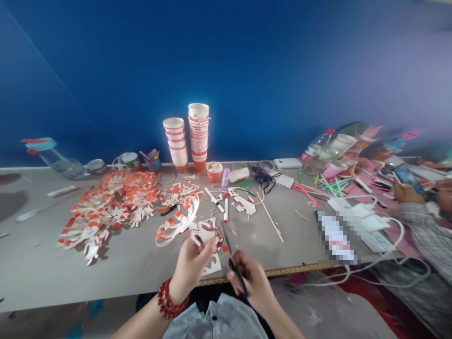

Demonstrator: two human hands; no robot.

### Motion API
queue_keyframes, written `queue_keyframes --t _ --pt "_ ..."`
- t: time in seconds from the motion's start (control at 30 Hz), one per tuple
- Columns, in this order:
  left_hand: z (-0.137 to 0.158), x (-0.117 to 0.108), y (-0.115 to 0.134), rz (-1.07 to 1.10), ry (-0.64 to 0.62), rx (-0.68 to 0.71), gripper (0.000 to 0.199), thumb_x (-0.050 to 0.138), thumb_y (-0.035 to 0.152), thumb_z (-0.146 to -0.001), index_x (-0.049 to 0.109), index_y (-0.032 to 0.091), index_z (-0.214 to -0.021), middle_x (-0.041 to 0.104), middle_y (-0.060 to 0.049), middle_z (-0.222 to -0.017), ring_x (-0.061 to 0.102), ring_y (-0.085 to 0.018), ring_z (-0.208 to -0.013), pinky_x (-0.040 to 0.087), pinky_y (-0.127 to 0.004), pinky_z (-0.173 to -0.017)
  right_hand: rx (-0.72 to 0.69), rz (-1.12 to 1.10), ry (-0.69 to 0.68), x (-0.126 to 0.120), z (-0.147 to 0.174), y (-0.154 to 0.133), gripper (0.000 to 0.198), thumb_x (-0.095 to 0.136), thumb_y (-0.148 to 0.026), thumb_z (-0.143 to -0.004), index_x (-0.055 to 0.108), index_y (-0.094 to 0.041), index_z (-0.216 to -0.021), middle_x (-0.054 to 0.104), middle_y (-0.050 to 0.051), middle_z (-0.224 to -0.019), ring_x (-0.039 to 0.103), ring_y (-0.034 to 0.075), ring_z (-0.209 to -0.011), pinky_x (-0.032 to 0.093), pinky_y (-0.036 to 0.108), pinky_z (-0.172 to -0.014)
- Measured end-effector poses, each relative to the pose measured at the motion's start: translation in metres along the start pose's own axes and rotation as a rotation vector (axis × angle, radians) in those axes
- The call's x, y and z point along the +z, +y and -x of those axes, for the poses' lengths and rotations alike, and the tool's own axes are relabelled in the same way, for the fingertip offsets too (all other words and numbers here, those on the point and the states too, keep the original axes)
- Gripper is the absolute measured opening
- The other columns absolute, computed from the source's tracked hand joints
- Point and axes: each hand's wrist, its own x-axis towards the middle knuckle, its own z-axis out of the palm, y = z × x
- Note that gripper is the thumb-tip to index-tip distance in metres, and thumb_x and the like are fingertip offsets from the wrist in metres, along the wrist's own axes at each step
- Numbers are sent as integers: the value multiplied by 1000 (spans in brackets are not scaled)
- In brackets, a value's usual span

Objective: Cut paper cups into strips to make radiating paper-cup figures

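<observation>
"Blue wall (226, 56) is rising behind a grey table (289, 252). What are the fingers doing?"

"The left hand (192, 258) is pinching a paper cutout (202, 231) tightly over the table's near side. The right hand (251, 273) is curling closely around the black scissors (232, 262), just beside it."

"How are they posed?"

"Both wrists are angling inward; the forearms (143, 314) are running off the bottom edge."

"Anything unclear?"

"Paper is hiding some left fingertips, and I'm not managing to tell whether the blades are parting."
</observation>
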Motion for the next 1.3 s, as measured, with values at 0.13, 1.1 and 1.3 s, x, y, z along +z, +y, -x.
queue_keyframes --t 0.13,1.1,1.3 --pt "-5 -14 -2 -136 -143 7 16 62 32 -84 62 16 -86 68 -5 -77 63 -18 -69 51 -25 -61 -45 438 114 -38 -5 -2 39 68 -47 -77 41 -22 -65 48 -6 -49 44 11 -46 29 22 -48" --pt "-7 -34 -5 -57 -617 101 20 64 26 -84 57 17 -100 66 -6 -88 61 -16 -75 50 -26 -70 -152 625 -97 -60 -47 -45 30 56 -49 -88 62 -19 -84 60 -2 -70 49 12 -58 33 22 -54" --pt "-6 -30 0 -241 -567 228 12 63 25 -84 62 17 -94 66 -7 -90 62 -19 -82 50 -30 -79 -265 130 -159 -21 -42 -60 41 53 -54 -89 63 -15 -100 63 5 -83 56 15 -68 42 24 -60"
